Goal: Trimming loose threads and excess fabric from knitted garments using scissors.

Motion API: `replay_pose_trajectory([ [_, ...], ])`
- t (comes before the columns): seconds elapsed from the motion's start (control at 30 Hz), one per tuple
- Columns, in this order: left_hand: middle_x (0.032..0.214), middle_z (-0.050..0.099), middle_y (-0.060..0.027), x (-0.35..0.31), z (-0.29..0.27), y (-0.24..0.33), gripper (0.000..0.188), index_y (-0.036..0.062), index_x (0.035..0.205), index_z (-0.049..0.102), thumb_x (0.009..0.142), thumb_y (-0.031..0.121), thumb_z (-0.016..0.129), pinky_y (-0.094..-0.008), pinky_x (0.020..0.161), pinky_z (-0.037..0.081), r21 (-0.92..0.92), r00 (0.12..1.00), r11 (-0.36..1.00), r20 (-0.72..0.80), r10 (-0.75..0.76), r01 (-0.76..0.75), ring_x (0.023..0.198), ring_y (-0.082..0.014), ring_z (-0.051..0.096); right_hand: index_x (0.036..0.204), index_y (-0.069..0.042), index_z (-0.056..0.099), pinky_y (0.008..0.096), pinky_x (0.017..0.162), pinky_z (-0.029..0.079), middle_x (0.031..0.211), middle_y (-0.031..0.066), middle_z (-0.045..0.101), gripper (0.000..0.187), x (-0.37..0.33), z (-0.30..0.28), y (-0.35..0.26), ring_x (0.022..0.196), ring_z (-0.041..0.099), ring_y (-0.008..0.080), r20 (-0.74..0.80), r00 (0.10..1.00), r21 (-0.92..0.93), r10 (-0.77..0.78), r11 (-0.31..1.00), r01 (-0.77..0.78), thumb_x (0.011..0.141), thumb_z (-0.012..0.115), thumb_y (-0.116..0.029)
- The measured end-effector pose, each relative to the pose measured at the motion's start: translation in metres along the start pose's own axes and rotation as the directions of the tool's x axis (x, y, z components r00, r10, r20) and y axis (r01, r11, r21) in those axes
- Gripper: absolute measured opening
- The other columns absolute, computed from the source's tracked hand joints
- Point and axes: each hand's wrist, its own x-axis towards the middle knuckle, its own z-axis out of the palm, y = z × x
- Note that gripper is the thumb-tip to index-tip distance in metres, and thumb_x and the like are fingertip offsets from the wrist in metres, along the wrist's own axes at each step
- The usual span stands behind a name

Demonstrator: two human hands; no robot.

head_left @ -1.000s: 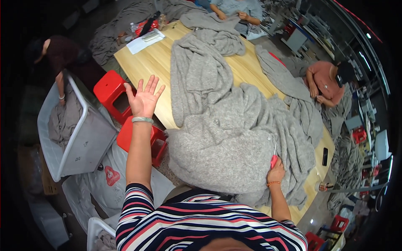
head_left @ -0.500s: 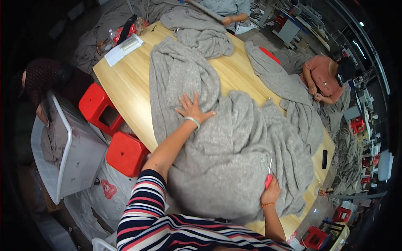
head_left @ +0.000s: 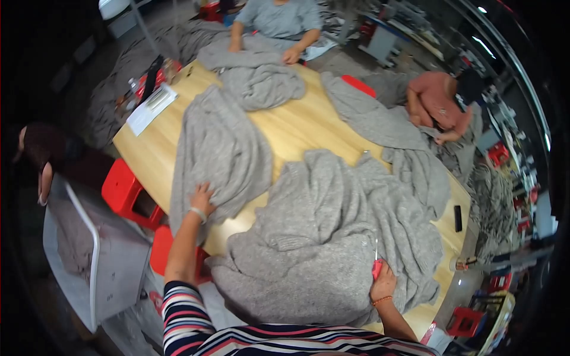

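My left hand (head_left: 203,200) is closed on the lower edge of a grey knit cloth (head_left: 222,145), which lies lengthwise on the left part of the wooden table (head_left: 297,127). A larger rumpled heap of grey knit (head_left: 309,255) covers the near side, right in front of me. Over the heap's right part, my right hand (head_left: 384,283) is closed around small scissors (head_left: 377,269) with red handles, their thin metal tip pointing away from me. The palm side of each hand is hidden.
Two red stools (head_left: 123,188) and a large pale bin (head_left: 122,255) with grey cloth stand left. A person (head_left: 276,21) sits opposite, another (head_left: 439,107) at right with more knit, and one (head_left: 50,151) by the bin. A black phone-like object (head_left: 458,218) lies near the right edge.
The left-hand cloth has shifted left and toward me with my left hand, whose spread fingers have drawn in. Bare wood shows between it and the heap. My right hand stays about the same.
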Motion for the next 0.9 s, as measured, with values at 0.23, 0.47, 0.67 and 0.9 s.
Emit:
replay_pose_trajectory([
  [0.23,0.149,0.046,-0.0161,-0.032,-0.168,0.159,0.103,0.0164,0.159,0.011,0.08,0.015,0.078,-0.0474,0.109,0.04,-0.508,0.838,0.689,-0.137,0.528,-0.517,0.131,-0.0338,0.051,0.138,-0.005,0.044,0.0467,0.102,0.037,0.125,0.0235,0.055,0.057,-0.005,-0.002,0.008,0.118,0.053,0.0404,0.081,0.997,0.007,-0.02,1.0,0.019,0.082,0.057,-0.008],
  [0.47,0.149,0.04,-0.018,-0.174,-0.323,0.35,0.096,0.0067,0.158,0.013,0.083,0.008,0.074,-0.0398,0.101,0.045,-0.625,0.34,-0.179,-0.617,0.709,-0.76,0.113,-0.0258,0.061,0.134,-0.008,0.051,0.0462,0.091,0.046,0.119,0.0196,0.063,0.043,-0.002,0.001,0.001,0.109,0.06,0.0368,-0.034,0.999,-0.033,-0.022,0.999,0.021,0.092,0.043,-0.005],
  [0.67,0.119,0.051,-0.0156,-0.232,-0.192,0.293,0.088,0.0124,0.156,0.026,0.084,0.032,0.072,-0.0524,0.107,0.035,-0.126,0.367,0.346,-0.238,0.899,-0.93,0.118,-0.0329,0.051,0.132,-0.008,0.052,0.0475,0.083,0.05,0.117,0.0209,0.065,0.038,-0.005,0.003,0.004,0.099,0.064,0.0404,-0.112,0.993,0.058,-0.042,0.997,0.049,0.096,0.042,-0.008],
  [0.9,0.156,0.03,-0.0205,-0.312,0.005,0.219,0.079,0.0181,0.153,0.033,0.087,0.043,0.067,-0.0589,0.118,0.014,-0.201,0.733,0.705,-0.166,0.66,-0.68,0.147,-0.0358,0.025,0.133,-0.008,0.049,0.0474,0.085,0.05,0.119,0.0221,0.063,0.037,-0.009,0.0,0.003,0.104,0.062,0.0414,-0.122,0.984,-0.03,-0.132,0.991,0.129,0.098,0.037,-0.011],
])
